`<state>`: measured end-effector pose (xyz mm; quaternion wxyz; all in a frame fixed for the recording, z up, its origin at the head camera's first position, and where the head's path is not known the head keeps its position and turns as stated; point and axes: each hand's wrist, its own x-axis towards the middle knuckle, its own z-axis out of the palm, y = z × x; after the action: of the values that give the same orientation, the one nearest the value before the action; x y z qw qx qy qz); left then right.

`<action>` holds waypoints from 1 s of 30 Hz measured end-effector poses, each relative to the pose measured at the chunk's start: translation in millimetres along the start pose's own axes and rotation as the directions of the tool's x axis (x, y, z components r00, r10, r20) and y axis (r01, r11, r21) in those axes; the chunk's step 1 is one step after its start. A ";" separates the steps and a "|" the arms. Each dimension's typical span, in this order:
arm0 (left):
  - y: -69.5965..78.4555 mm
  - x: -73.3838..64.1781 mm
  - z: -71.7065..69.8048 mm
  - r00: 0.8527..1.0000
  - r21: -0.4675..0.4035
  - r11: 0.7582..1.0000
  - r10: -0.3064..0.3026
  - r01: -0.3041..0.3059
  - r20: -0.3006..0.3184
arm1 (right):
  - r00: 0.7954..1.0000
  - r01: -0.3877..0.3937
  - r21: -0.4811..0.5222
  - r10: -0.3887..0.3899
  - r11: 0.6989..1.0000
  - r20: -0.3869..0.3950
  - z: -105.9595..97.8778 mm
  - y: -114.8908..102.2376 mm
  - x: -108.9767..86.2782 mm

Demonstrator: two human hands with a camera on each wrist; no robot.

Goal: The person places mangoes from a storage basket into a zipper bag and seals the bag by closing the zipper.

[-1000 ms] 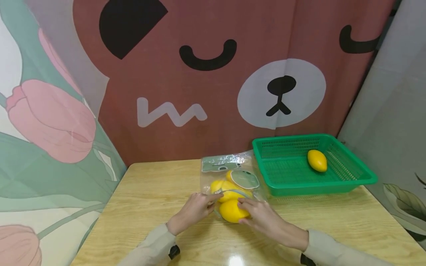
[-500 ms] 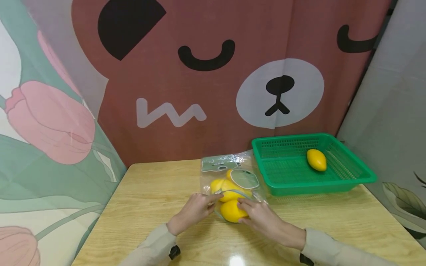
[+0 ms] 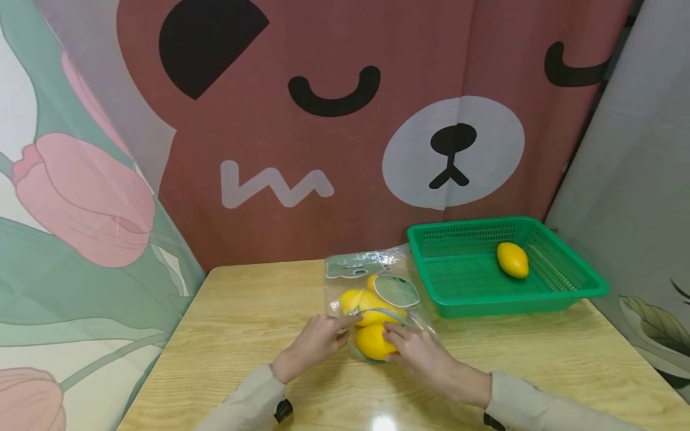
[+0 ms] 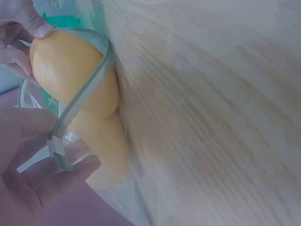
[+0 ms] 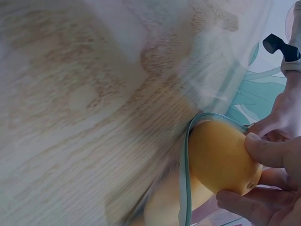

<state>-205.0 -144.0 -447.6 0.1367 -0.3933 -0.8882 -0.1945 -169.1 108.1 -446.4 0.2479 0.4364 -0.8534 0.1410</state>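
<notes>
A clear zip bag (image 3: 336,284) with green prints lies on the table, several yellow lemons (image 3: 353,301) inside. My left hand (image 3: 318,340) pinches the bag's opening at its left edge; in the left wrist view, thumb and fingers are at the zip strip (image 4: 82,96) beside a white slider (image 4: 56,146). My right hand (image 3: 423,353) grips a lemon (image 3: 373,342) at the bag's mouth. In the right wrist view, this lemon (image 5: 218,155) sits partly within the strip loop, with fingers curled round its outer end. Another lemon (image 4: 106,146) lies deeper in the bag.
A green plastic basket (image 3: 512,303) stands at the back right, touching or very near the bag. One lemon (image 3: 513,260) lies in it. The wooden table (image 3: 242,311) meets a bear-print curtain (image 3: 269,233) at the back.
The right hand has shifted very slightly left with the lemon at the bag's mouth. The left hand keeps its hold, and the basket stays put.
</notes>
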 end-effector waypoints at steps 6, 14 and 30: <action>-1.6 0.1 1.3 1.000 -0.002 1.000 0.016 -0.016 -0.023 | 1.000 0.006 -0.022 -0.007 1.000 -0.019 1.7 0.2 1.7; -2.8 -0.4 0.8 1.000 -0.007 1.000 -0.001 0.001 -0.007 | 1.000 0.006 -0.089 -0.008 0.996 -0.016 3.3 -0.5 1.8; 0.7 -0.5 -2.9 0.999 -0.040 0.998 -0.040 0.041 0.034 | 0.999 -0.031 -0.211 0.027 0.977 -0.025 11.8 -2.5 8.1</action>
<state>-203.9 -145.2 -445.0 0.1100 -0.3810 -0.8940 -0.2087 -174.6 95.8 -451.8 0.3001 0.3935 -0.8670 0.0581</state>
